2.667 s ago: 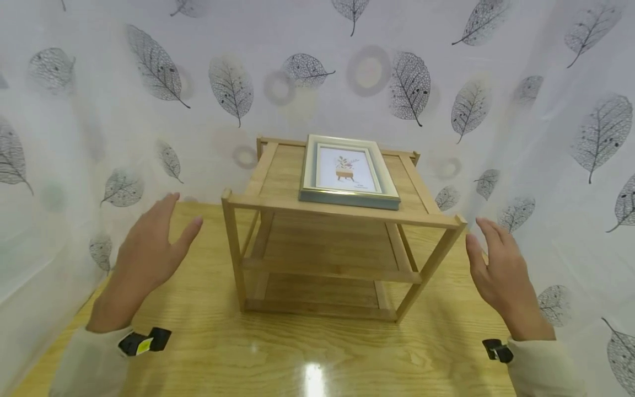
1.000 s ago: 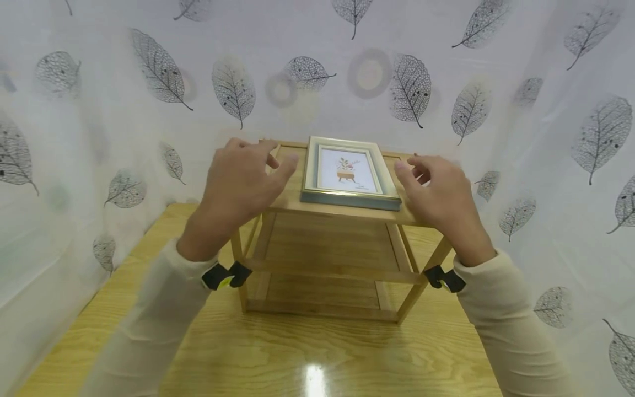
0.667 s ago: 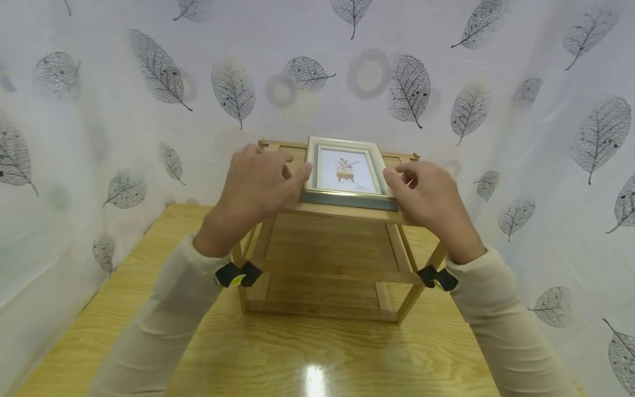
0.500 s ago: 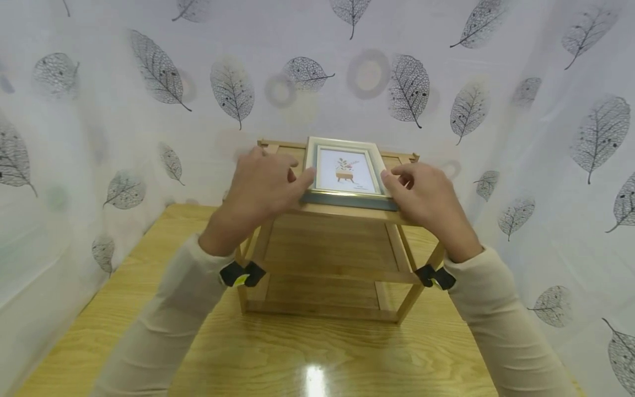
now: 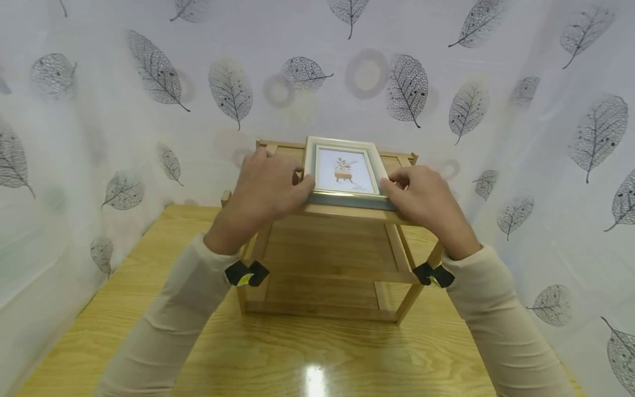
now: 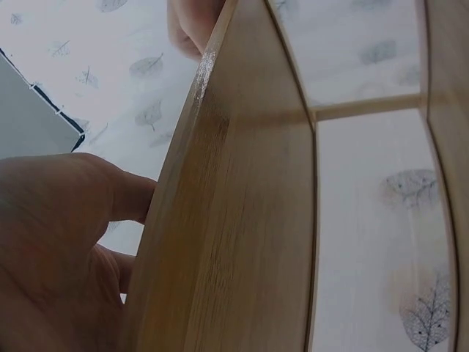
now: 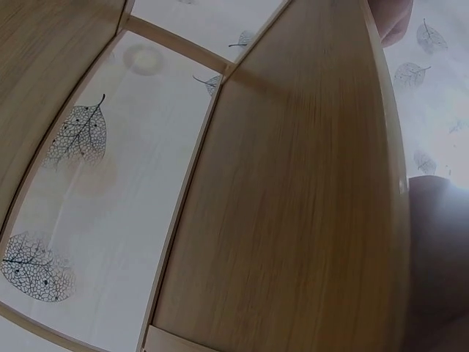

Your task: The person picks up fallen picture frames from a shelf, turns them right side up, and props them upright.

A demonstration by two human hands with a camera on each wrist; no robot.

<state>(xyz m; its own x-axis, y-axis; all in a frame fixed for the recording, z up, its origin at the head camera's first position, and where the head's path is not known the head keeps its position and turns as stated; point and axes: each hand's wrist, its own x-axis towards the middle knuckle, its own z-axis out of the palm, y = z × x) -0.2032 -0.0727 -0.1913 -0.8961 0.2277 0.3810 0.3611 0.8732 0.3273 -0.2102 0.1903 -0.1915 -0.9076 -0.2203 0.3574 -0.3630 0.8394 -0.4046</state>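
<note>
A picture frame (image 5: pixel 345 171) with a pale cream and blue-grey border lies face up on the top board of a wooden rack (image 5: pixel 327 270). My left hand (image 5: pixel 270 184) grips its left side, thumb at the near left edge. On the opposite side my right hand (image 5: pixel 424 193) pinches the frame's right edge between thumb and bent fingers. In the left wrist view, the left hand (image 6: pixel 58 235) shows past the edge of the wooden board (image 6: pixel 242 183). Dark and partly cut off, the right hand (image 7: pixel 440 257) appears beyond the board (image 7: pixel 293 191) in the right wrist view. Both hands' far fingertips are hidden.
The rack has lower shelves (image 5: pixel 322 292) and stands on a yellow wood-grain table (image 5: pixel 278 353). Behind and at both sides hangs a whitish curtain (image 5: pixel 317 33) printed with grey leaves. Rack posts rise at the front corners, near my wrists.
Both hands came from beside the rack, rose over its top and closed in on the picture frame from left and right, taking hold of its edges. The frame has stayed in place.
</note>
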